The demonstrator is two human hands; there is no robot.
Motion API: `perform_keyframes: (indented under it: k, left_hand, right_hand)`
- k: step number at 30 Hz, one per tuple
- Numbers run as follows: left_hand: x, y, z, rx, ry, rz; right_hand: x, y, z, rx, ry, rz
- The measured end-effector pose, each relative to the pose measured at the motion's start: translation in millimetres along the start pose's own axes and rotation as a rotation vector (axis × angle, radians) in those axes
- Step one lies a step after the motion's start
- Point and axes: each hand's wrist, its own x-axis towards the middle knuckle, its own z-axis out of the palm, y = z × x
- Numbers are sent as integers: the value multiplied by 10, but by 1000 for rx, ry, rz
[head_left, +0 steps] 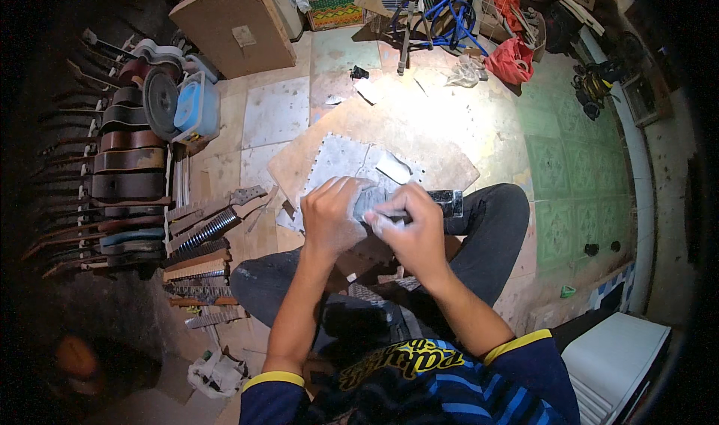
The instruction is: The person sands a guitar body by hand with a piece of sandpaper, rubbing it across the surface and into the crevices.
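Left hand (328,214): fingers curled over, dusted pale, closed on a flat grey dust-coated piece (366,199). Right hand (413,219): fingers bunched at the piece's right-hand side, thumb drawn in; whether it grips anything cannot be told.

Grey piece: held above the person's crossed legs, in front of the body, largely covered by the hands; its full outline is hidden.

Black block with a glossy end (451,202): just beyond the right hand, near the right knee; partly hidden.

White smooth piece with rounded edges (393,168): one, beyond the hands, lying on a pale grey sheet with small holes along its edges (338,158). Beneath the sheet, a flat tan board (294,154), on a tiled floor (277,112).

Left side: row of guitar-shaped bodies in brown, black and blue-grey (129,161), necks pointing outward; nearer, a group of wooden fretted necks (212,229).

Far side: large brown wooden panel (232,34), leaning; coiled blue hose (454,11); crumpled red bag (511,61).

Lower right: white ribbed plastic box (620,350).
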Motion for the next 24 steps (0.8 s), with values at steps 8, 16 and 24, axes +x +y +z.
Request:
perform_keyframes:
  k: [8,16,24]
  left_hand:
    - [-14,34,-5,-12,-4,-10]
    - [-30,-5,-16,17,-25,-24]
    - [97,147,-132,-19,-67,-38]
  right_hand:
    - [-61,21,32,62,34,-13]
    - [-37,98,31,49,38,-9]
    - [242,51,-196,267,177,207]
